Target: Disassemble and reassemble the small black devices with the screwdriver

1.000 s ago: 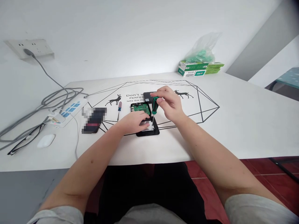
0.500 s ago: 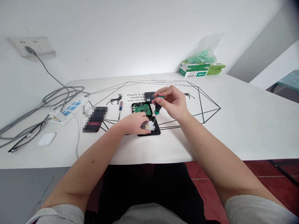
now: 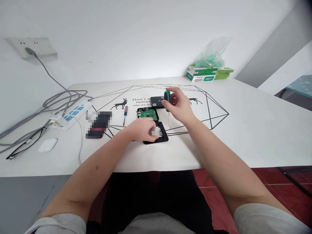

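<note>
The right hand (image 3: pixel 179 105) is closed around a green-handled screwdriver (image 3: pixel 167 99) and holds it above the table, with the handle up and the thin shaft pointing down toward the open black case (image 3: pixel 157 136). The tip hangs in the air just to the right of the case and does not seem to touch anything. The left hand (image 3: pixel 141 128) rests on the case, and its fingers pinch a small pale part (image 3: pixel 153 132) at the opening of the case. I cannot tell if this part is a loose piece or something fixed inside.

Just beyond the left hand lies a green circuit board (image 3: pixel 147 114), and behind it, under the right hand's fingers, there is a black cover (image 3: pixel 157 100). Further to the left of the left hand lies a second screwdriver (image 3: pixel 125 113) with a red and blue handle.

Several things could go wrong here, in my judgement. The shaft is close to the left fingers, so a quick move down may poke them or scratch the circuit board. The small pinched part can slip out, because the grip is only at the fingertips, and on the white table (image 3: pixel 243 130) it would be hard to find again. If the left hand lifts, the light case may slide. A small screw, if one sticks to the tip, may also drop and roll away.
</note>
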### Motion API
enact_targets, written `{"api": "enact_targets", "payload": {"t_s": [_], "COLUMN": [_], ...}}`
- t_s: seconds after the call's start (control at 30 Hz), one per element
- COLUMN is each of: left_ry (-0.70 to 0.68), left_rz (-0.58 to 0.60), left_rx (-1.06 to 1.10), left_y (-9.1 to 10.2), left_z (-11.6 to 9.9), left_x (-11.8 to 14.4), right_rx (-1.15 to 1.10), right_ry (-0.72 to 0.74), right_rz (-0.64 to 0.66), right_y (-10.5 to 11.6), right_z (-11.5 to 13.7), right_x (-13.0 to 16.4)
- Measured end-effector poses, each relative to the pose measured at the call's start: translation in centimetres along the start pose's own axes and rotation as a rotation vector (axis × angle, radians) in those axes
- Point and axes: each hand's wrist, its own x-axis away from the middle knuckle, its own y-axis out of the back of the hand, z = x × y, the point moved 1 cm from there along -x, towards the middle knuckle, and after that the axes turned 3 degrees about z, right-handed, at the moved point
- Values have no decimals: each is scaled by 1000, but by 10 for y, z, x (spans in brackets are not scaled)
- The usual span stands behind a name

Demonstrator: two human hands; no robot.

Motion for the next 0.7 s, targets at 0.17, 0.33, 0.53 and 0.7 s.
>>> {"api": "enact_targets", "payload": {"t_s": [0.17, 0.33, 0.53, 0.7], "left_ry": [139, 284, 247, 188], "left_rz": [-332, -659, -788, -753], "left_rx": [492, 1026, 1266, 1262], "left_y": [4, 8, 14, 9], "left_z": [15, 41, 42, 39], "left_x": [-2, -13, -15, -16], "right_rx": [573, 701, 266, -498], "right_ry": [-323, -413, -104, -322], "right_rz": [392, 567, 364, 385], "right_y": [5, -2, -14, -41], "right_z": [-26, -33, -12, 2], "right_x": [-4, 3, 3, 8]}}
